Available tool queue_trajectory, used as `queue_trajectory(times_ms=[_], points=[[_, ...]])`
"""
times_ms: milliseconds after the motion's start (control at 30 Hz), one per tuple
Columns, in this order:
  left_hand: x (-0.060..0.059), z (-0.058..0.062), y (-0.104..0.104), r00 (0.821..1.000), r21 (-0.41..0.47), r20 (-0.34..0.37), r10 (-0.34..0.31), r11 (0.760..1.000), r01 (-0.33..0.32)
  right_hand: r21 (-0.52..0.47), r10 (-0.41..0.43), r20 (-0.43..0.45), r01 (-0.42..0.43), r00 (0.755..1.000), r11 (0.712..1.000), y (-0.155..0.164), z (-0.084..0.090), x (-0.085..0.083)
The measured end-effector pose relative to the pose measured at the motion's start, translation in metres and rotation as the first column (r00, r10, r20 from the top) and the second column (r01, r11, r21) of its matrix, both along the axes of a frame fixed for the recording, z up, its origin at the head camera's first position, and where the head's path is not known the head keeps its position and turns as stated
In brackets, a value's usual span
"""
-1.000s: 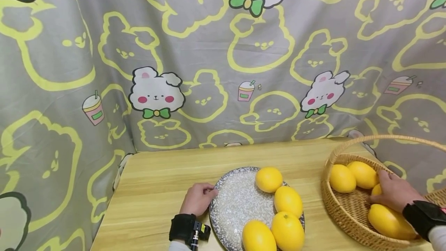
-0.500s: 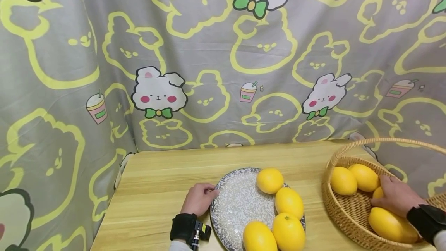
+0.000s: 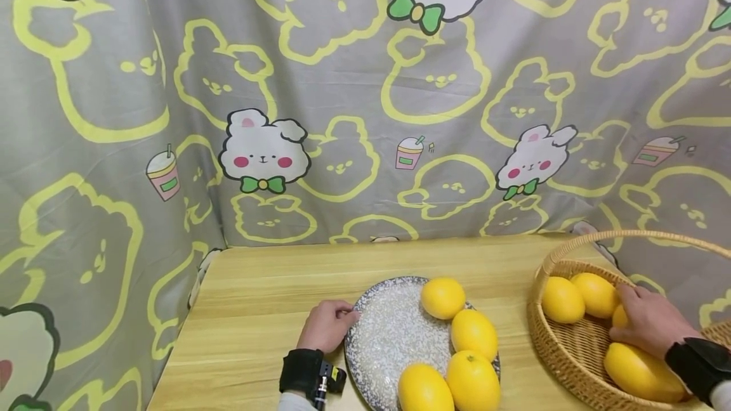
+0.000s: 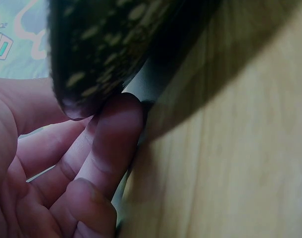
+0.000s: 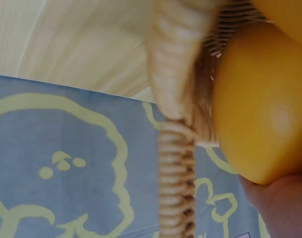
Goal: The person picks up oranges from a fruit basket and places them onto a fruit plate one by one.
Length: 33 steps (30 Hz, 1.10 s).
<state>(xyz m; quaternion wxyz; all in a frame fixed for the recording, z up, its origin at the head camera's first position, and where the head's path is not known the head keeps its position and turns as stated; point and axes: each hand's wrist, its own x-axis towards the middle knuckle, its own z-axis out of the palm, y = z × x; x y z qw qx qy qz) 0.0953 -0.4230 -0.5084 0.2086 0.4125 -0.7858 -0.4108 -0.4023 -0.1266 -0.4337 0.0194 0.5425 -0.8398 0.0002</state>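
Observation:
A speckled grey plate (image 3: 388, 335) with several yellow lemons (image 3: 473, 333) along its right side sits on the wooden table (image 3: 268, 297). My left hand (image 3: 328, 325) grips the plate's left rim. In the left wrist view its fingers (image 4: 116, 134) curl under the dark rim (image 4: 101, 49). My right hand (image 3: 648, 319) is inside the wicker basket (image 3: 539, 328), its fingers curled over a lemon (image 3: 619, 316) that is mostly hidden. The right wrist view shows a lemon (image 5: 260, 109) against my palm, beside the basket's woven rim (image 5: 176, 74).
Three more lemons lie in the basket: two at the back (image 3: 562, 300) (image 3: 596, 293) and one at the front (image 3: 642, 371). The basket's arched handle (image 3: 639, 234) spans above my right hand. A cartoon-print curtain (image 3: 342, 113) hangs directly behind the table.

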Motion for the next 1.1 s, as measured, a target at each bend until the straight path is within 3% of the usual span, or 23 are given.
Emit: queue_trajectory(times_ms=[400, 667, 867, 1100], points=[[0.0, 0.0, -0.001, 1.0, -0.012, -0.006, -0.005, 1.0, 0.005, -0.096, 0.094, -0.046, -0.098, 0.995, 0.991, -0.006, 0.02, 0.018], [-0.001, 0.001, -0.001, 1.0, -0.013, -0.004, -0.011, 1.0, 0.011, -0.234, 0.25, -0.21, -0.297, 0.945, 0.926, -0.006, 0.02, 0.04], [0.001, 0.003, 0.001, 1.0, 0.007, -0.008, -0.017, 1.0, 0.018, -0.251, 0.28, -0.227, -0.333, 0.933, 0.909, -0.009, 0.023, 0.056], [0.001, 0.003, 0.002, 1.0, 0.011, -0.015, -0.017, 1.0, 0.017, -0.235, 0.289, -0.227, -0.341, 0.93, 0.91, -0.011, 0.027, 0.068]])
